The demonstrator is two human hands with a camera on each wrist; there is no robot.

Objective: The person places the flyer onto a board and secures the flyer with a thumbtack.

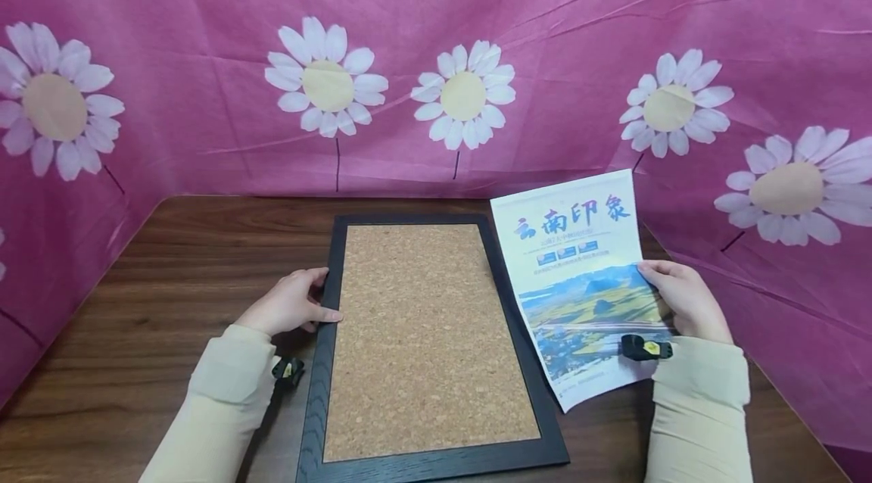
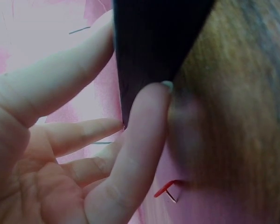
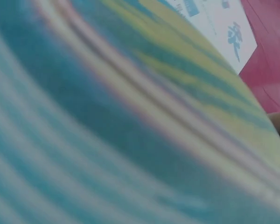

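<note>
Head view: one corkboard (image 1: 429, 339), one poster (image 1: 582, 294).

A dark brown wooden bench (image 1: 170, 271) holds a cork board with a black frame (image 1: 429, 339) lying flat in the middle, and a colorful paper poster (image 1: 579, 278) just beside it.

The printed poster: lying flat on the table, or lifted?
Lifted. The right hand grips the poster by its edge, tilting it above the table beside the cork board.
</note>
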